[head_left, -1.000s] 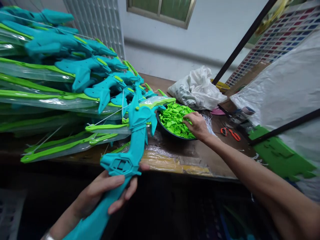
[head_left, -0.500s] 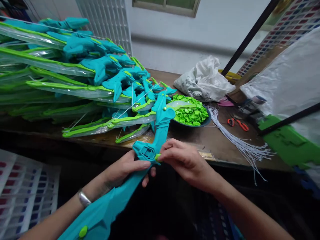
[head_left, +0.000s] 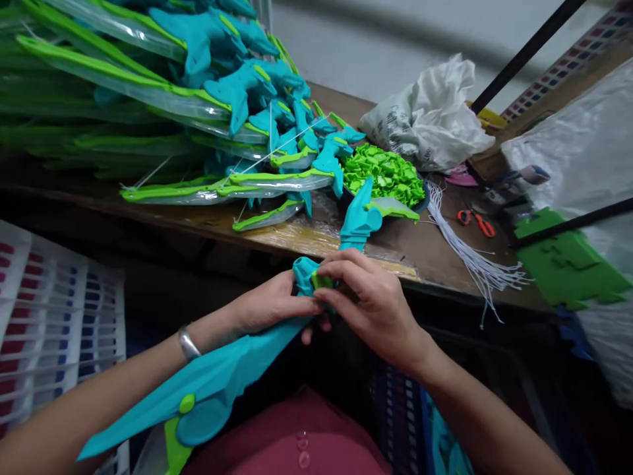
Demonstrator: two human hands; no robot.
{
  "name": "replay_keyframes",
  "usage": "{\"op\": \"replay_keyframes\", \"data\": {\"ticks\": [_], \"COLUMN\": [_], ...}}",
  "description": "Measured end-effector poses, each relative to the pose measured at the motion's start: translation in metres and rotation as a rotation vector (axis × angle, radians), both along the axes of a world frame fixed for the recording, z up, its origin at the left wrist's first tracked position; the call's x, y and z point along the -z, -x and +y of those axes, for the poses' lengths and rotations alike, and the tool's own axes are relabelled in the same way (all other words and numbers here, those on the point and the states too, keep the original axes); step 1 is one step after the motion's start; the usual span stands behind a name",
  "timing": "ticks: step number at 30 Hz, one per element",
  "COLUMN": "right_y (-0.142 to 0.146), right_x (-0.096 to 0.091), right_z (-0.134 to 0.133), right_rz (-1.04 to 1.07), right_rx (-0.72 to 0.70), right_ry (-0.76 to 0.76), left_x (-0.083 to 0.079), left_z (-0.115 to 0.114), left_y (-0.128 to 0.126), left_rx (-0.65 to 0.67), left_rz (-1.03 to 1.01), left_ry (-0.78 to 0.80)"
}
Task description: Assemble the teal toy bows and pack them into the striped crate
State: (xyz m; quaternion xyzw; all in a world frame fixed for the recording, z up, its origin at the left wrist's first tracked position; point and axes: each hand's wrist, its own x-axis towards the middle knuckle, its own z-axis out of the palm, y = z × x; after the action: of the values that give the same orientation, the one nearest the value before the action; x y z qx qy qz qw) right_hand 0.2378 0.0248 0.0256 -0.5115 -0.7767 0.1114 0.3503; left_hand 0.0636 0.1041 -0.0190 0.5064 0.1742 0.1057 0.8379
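Observation:
My left hand (head_left: 277, 305) is wrapped round the middle of a turquoise plastic toy bow (head_left: 262, 349), which slants from lower left to upper right. Between the thumb and fingers of my right hand (head_left: 368, 300) is a small green plastic piece (head_left: 322, 280), pressed against the bow's grip. My fingers partly cover the spot where piece and bow meet. Beyond my hands, a bowl (head_left: 424, 198) heaped with similar green pieces (head_left: 383, 173) stands on the table (head_left: 395, 247); the bow's upper end reaches in front of it.
Turquoise and green bows (head_left: 198, 99) are piled at the left. Behind the bowl lies a white sack (head_left: 430, 119). White cords (head_left: 465, 244), orange-handled pliers (head_left: 475, 222) and green foam mats (head_left: 568, 257) are on the right. A white plastic basket (head_left: 59, 336) stands at lower left.
My view has tilted downward. The bow has turned in my left hand, so its recessed grip face is now covered. My right hand has brought the green piece onto the grip.

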Motion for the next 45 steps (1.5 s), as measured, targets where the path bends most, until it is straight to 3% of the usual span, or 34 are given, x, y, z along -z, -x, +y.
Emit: {"op": "replay_keyframes", "data": {"ticks": [6,13,20,28,33,38,40,43,45], "right_y": [0.010,0.011,0.013,0.012,0.013,0.006,0.002,0.000,0.000], "right_x": [0.017,0.028,0.030,0.033,0.029,0.013,0.005,-0.001,0.002], "right_z": [-0.019,-0.026,-0.024,-0.025,-0.027,-0.024,-0.018,-0.007,-0.003], "right_rz": [0.009,0.101,0.022,-0.043,-0.032,-0.124,-0.261,-0.449,-0.545], "right_rx": [0.159,0.251,0.197,0.132,0.122,0.237,0.122,-0.182,-0.272], "right_ry": [-0.063,-0.117,-0.187,-0.281,-0.234,-0.183,-0.155,-0.012,0.067], "left_x": [-0.001,0.001,0.000,0.002,0.000,-0.004,-0.005,-0.007,-0.006], "left_z": [0.002,0.003,0.001,-0.006,-0.010,-0.009,-0.008,-0.010,-0.012], "left_y": [0.002,0.004,-0.001,0.004,0.005,0.013,0.016,0.017,0.016], "left_rx": [0.012,0.025,0.017,-0.072,-0.043,-0.025,0.000,0.023,0.047], "left_rz": [-0.031,-0.010,-0.055,-0.029,0.046,0.161,0.208,0.269,0.291], "left_ry": [0.099,0.066,0.031,0.125,-0.039,-0.197,-0.336,-0.595,-0.689]}}
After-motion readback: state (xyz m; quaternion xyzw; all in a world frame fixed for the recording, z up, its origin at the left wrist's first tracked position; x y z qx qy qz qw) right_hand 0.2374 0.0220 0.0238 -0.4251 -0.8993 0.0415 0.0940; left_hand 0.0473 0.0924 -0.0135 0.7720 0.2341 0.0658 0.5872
